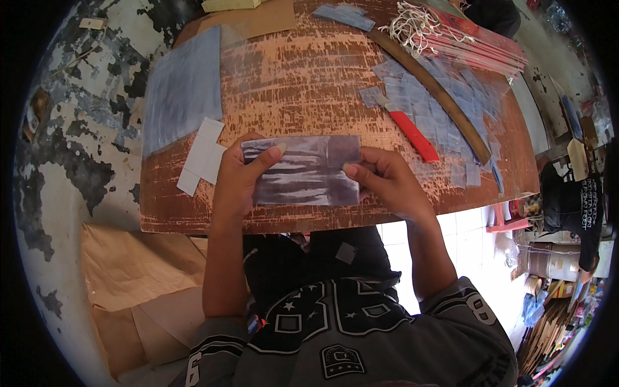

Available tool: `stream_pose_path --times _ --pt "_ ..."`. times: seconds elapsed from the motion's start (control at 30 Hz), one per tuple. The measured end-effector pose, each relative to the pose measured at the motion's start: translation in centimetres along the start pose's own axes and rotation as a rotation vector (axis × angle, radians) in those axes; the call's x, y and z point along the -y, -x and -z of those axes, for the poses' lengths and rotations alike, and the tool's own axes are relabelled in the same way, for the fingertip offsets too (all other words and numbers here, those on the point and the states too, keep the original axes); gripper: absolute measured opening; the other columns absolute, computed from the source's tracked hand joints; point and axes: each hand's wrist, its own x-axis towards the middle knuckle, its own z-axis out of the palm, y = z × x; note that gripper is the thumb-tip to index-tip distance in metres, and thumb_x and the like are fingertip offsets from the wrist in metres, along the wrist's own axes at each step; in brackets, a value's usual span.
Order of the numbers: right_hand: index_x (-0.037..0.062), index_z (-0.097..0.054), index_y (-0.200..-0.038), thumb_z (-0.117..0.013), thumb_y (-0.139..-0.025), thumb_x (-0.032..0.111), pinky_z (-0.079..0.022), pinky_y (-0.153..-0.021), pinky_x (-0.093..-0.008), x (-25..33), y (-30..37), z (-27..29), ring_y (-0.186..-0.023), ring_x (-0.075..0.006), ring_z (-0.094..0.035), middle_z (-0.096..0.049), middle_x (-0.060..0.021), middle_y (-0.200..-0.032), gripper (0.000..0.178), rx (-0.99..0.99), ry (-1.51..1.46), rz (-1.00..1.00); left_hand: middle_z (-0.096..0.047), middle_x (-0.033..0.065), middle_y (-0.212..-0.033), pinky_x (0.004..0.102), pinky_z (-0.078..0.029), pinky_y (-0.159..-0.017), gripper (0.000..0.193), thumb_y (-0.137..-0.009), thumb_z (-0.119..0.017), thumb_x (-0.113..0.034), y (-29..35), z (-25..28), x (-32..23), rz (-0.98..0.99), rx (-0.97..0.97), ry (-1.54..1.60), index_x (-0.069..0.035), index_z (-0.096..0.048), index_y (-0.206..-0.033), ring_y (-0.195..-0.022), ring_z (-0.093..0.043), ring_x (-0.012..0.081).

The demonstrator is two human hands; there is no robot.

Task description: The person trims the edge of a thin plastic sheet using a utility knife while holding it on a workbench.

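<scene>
Over the near edge of the table, both my hands hold a glossy, see-through plastic sheet by its two ends. My left hand grips the left end, thumb lying on top and fingers underneath. At the right end my right hand pinches the edge between thumb and bent fingers. Light streaks run across the sheet, and a squarer band shows at its right end. Whether it is one layer or several I cannot tell. White paper pieces lie just left of my left hand. Beyond my right hand rests a red-handled cutter.
Many small clear plastic pieces lie scattered at the right, under a curved-looking wooden strip. Behind them are red flat items with white cords. A large bluish plastic sheet covers the table's left side, near brown cardboard.
</scene>
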Motion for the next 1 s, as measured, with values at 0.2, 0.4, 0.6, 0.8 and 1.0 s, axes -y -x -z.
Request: stream_pose_path --times 0.2,0.4,0.6,0.8,1.0 --pt "-0.0002 -0.068 -0.124 -0.065 -0.105 0.021 -0.057 -0.072 -0.0253 -0.3 -0.3 0.4 -0.083 -0.0076 -0.069 -0.074 -0.0022 -0.097 0.029 0.0 -0.01 0.007 -0.073 0.0139 -0.117 0.0402 -0.06 -0.095 0.039 -0.102 -0.069 -0.02 0.1 1.2 -0.1 0.051 0.017 0.099 0.002 -0.06 -0.132 -0.107 -0.072 0.0219" --pt "-0.0006 -0.067 -0.126 -0.066 -0.105 0.024 -0.058 -0.073 -0.0251 -1.0 -1.8 -3.0 -0.085 -0.0087 -0.071 -0.075 -0.0036 -0.101 0.033 -0.288 -0.332 0.083 -0.057 0.0168 -0.147 0.044 -0.051 -0.113 0.067 -0.111 -0.044 -0.045 1.7 -1.3 1.6 -0.067 0.135 0.799 -0.002 -0.027 -0.16 -0.132 -0.06 0.0303" --pt "0.0019 -0.066 -0.128 -0.065 -0.106 0.021 -0.06 -0.072 -0.0252 -2.8 -1.6 -7.2 -0.084 -0.0077 -0.069 -0.074 -0.0034 -0.099 0.029 -0.247 -0.319 0.133 -0.062 0.0119 -0.135 0.0425 -0.056 -0.103 0.045 -0.106 -0.061 -0.016 2.2 -6.5 3.0 -0.118 -0.109 0.582 -0.005 -0.046 -0.147 -0.122 -0.064 0.0254" --pt "0.0013 -0.066 -0.11 -0.065 -0.106 0.024 -0.058 -0.07 -0.025 -0.1 -0.7 -7.5 -0.078 -0.0102 -0.068 -0.07 -0.0035 -0.089 0.023 -0.223 -0.327 0.063 -0.066 0.0116 -0.124 0.0397 -0.06 -0.095 0.038 -0.104 -0.062 -0.011 2.5 -6.1 1.8 -0.121 -0.201 0.467 0.0 -0.052 -0.139 -0.113 -0.069 0.0223" --pt "0.0039 -0.064 -0.091 -0.064 -0.107 0.03 -0.043 -0.056 -0.0236 -0.3 -0.8 -5.5 -0.062 -0.006 -0.056 -0.06 0.0015 -0.072 0.031 -0.225 -0.074 0.088 -0.067 0.0111 -0.123 0.0378 -0.06 -0.094 0.038 -0.102 -0.067 -0.011 2.4 -5.9 1.3 -0.184 -0.213 0.364 0.0 -0.056 -0.136 -0.11 -0.07 0.0205"
